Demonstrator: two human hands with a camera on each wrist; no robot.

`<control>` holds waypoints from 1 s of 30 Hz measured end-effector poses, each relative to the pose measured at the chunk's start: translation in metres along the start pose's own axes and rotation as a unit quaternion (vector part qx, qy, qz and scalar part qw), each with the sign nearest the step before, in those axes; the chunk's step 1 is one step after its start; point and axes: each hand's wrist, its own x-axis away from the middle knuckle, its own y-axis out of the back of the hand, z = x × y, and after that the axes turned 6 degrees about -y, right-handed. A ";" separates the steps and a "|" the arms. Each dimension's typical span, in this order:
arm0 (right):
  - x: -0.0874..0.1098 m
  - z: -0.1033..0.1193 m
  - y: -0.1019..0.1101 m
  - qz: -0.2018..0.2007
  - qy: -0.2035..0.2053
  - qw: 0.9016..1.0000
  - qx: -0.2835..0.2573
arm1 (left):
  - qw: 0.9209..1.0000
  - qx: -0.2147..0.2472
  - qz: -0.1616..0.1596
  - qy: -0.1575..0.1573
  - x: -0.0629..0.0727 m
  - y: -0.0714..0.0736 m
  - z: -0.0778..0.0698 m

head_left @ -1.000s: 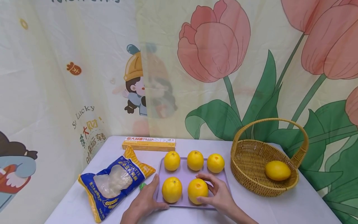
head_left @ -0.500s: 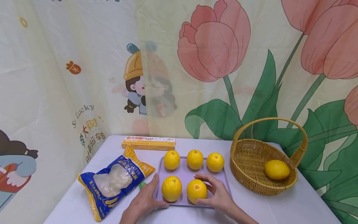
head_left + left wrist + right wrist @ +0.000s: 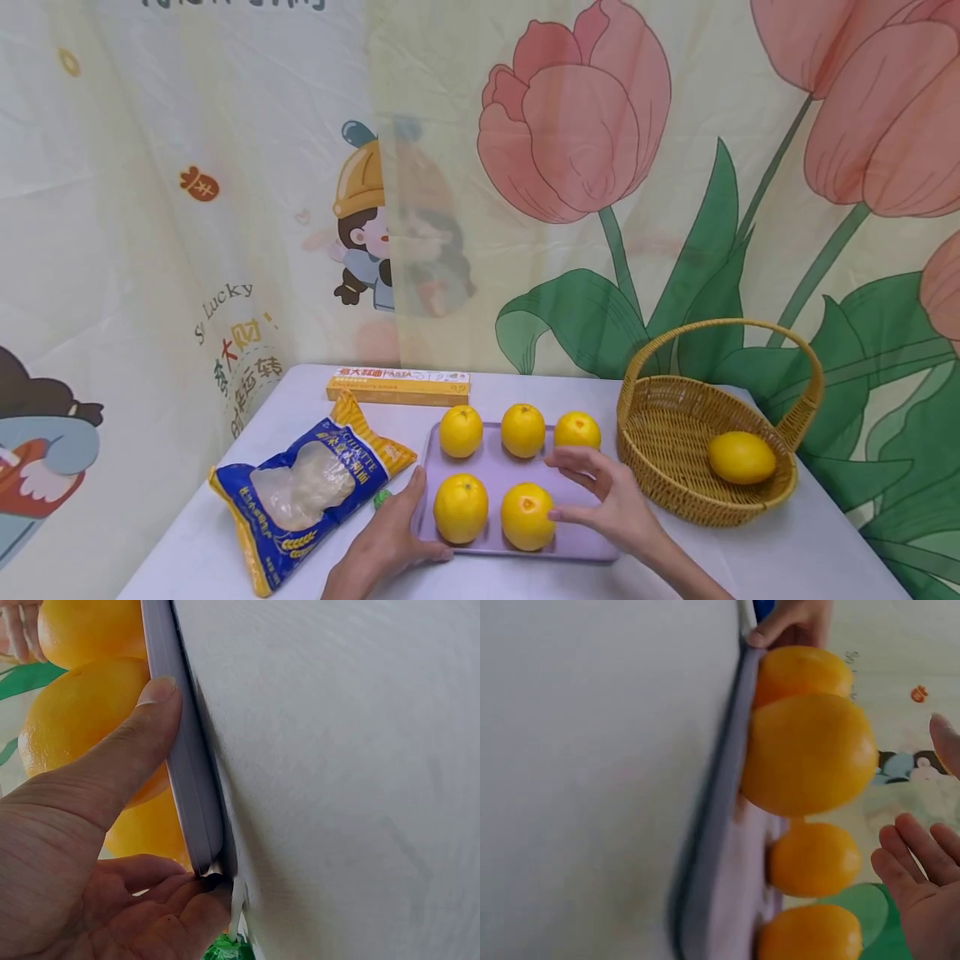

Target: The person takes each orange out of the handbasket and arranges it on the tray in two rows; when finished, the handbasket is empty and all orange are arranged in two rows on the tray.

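On a light purple tray (image 3: 570,546) sit several oranges, two in the front row and the others along the back. My left hand (image 3: 386,525) grips the tray's front left corner. In the left wrist view its thumb (image 3: 146,724) lies against the tray's front wall, while the fingers (image 3: 169,907) bend round the corner. Just right of the front right orange (image 3: 525,517), my right hand (image 3: 611,504) hovers over the tray, holding nothing. Its fingers and thumb are spread apart in the right wrist view, away from the oranges (image 3: 810,754).
A wicker basket (image 3: 652,483) with a tall handle stands to the right, a yellow oval fruit (image 3: 741,457) inside. Left of the tray lies a blue pasta bag (image 3: 262,500), and a small green object (image 3: 382,497) is beside the left hand. A pasta box (image 3: 397,392) lies behind.
My right hand has let go of the front right orange and moved right, away from it. The orange stays on the tray. My left hand keeps its place at the tray's corner.
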 end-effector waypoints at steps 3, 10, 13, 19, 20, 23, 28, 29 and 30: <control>-0.002 0.016 0.026 -0.042 0.022 0.998 0.034 | 1.000 0.000 0.001 -0.001 0.000 -0.001 0.000; -0.011 0.044 0.098 -0.126 -0.155 0.962 0.187 | 1.000 -0.005 -0.001 0.004 0.001 0.002 -0.001; -0.013 0.036 0.125 -0.127 -0.242 0.933 0.235 | 1.000 -0.005 -0.004 0.003 0.002 0.003 0.001; -0.012 0.011 0.152 -0.141 -0.298 0.911 0.249 | 1.000 0.005 0.001 -0.003 0.000 0.000 0.000; -0.012 0.008 0.154 -0.148 -0.294 0.912 0.245 | 1.000 0.004 0.001 -0.001 0.000 -0.001 0.000; -0.018 0.005 0.154 -0.161 -0.273 0.920 0.230 | 1.000 0.001 0.001 0.001 0.000 -0.001 0.000; -0.031 0.009 0.159 -0.145 -0.250 0.931 0.222 | 1.000 -0.007 0.002 -0.005 0.000 0.000 0.002; -0.033 0.010 0.161 -0.141 -0.249 0.932 0.224 | 1.000 -0.007 0.001 -0.007 0.000 0.000 0.002; -0.035 0.011 0.164 -0.139 -0.248 0.931 0.227 | 1.000 -0.007 0.001 -0.008 0.000 0.000 0.002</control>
